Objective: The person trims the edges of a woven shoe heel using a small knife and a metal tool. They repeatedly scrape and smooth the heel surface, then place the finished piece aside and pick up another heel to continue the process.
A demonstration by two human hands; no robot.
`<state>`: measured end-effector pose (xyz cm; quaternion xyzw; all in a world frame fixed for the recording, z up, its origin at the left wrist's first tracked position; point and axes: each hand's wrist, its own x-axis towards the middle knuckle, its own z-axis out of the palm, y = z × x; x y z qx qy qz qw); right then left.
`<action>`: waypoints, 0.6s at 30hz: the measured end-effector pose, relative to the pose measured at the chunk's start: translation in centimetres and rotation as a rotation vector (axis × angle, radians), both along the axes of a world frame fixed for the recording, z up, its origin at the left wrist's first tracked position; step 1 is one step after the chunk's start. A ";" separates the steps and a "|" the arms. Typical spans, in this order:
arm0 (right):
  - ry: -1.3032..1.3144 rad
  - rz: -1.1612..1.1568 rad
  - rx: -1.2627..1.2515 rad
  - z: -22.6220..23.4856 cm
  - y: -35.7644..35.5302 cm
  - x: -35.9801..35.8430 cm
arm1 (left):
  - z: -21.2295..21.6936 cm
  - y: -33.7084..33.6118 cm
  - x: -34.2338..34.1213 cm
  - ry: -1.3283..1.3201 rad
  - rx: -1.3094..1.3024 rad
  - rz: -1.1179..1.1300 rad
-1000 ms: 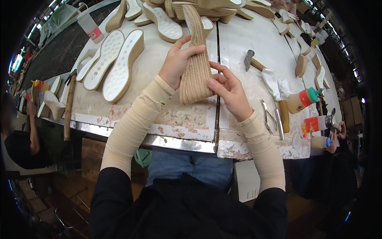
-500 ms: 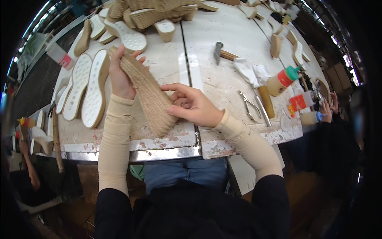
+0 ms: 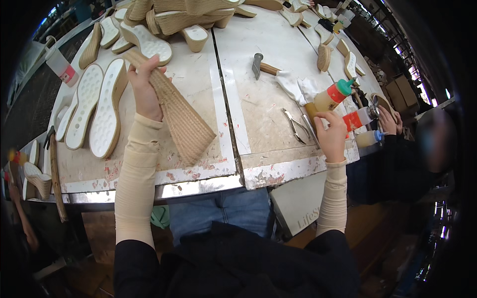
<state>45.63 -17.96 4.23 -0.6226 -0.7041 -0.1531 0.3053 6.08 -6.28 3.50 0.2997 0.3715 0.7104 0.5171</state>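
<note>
My left hand [image 3: 146, 92] is closed round the narrow upper part of a wedge shoe sole [image 3: 183, 119] wrapped in tan woven rope. The sole slants down to the right above the near part of the table, its thick end lowest. My right hand [image 3: 332, 135] is off to the right, fingers bent and thumb drawn toward them. Its fingertips meet the lower end of a yellow-brown handle [image 3: 311, 110], partly covering it; whether anything sits between them is hidden. Just left of that hand lie metal nippers [image 3: 296, 127].
White-topped soles [image 3: 108, 111] lie at left, below a pile of rope-covered wedges [image 3: 184, 15]. A hammer [image 3: 258, 67] rests mid-table. Glue bottles [image 3: 336, 95] stand at right, near another person's hands [image 3: 388, 121]. A wooden tool handle [image 3: 56, 174] overhangs the left front edge.
My right hand has left the sole and moved right to the yellow-brown handle. The left hand still holds the sole, now turned slightly. The whole view has shifted a little.
</note>
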 end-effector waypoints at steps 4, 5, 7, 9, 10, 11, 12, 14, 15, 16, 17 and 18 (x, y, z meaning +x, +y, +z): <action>0.105 -0.131 -0.208 -1.5 0.6 2.1 | -0.8 0.5 0.6 0.008 0.031 0.019; 0.126 -0.182 -0.251 -2.0 1.0 2.2 | -0.9 0.4 0.6 0.009 0.023 0.022; 0.145 -0.141 -0.257 -2.7 1.7 2.4 | -1.0 0.4 0.5 -0.027 -0.013 0.001; 0.045 -0.170 -0.138 -2.7 1.9 2.4 | -1.1 0.4 0.4 -0.038 -0.022 -0.053; 0.014 -0.217 -0.103 -2.6 1.6 2.0 | -1.1 0.4 0.4 -0.068 -0.039 -0.065; 0.019 -0.209 -0.048 -2.0 0.9 1.6 | -1.1 0.5 0.4 -0.085 -0.056 -0.076; 0.273 -0.094 -0.026 -1.2 0.0 0.8 | -1.0 0.5 0.5 -0.100 -0.072 -0.088; 0.861 -0.007 -0.086 0.5 -2.4 -1.8 | -1.0 0.3 0.6 -0.095 -0.072 -0.101; 0.907 0.136 -0.125 1.2 -4.0 -3.6 | -0.9 0.3 0.8 -0.094 -0.067 -0.098; 0.956 0.258 -0.174 1.7 -5.9 -5.6 | -0.9 0.2 1.0 -0.087 -0.065 -0.099; 1.072 0.321 -0.350 2.2 -8.0 -7.6 | -0.8 0.1 1.0 -0.086 -0.058 -0.105; 1.155 0.364 -0.554 2.4 -9.8 -9.6 | -0.8 0.1 1.0 -0.094 -0.045 -0.095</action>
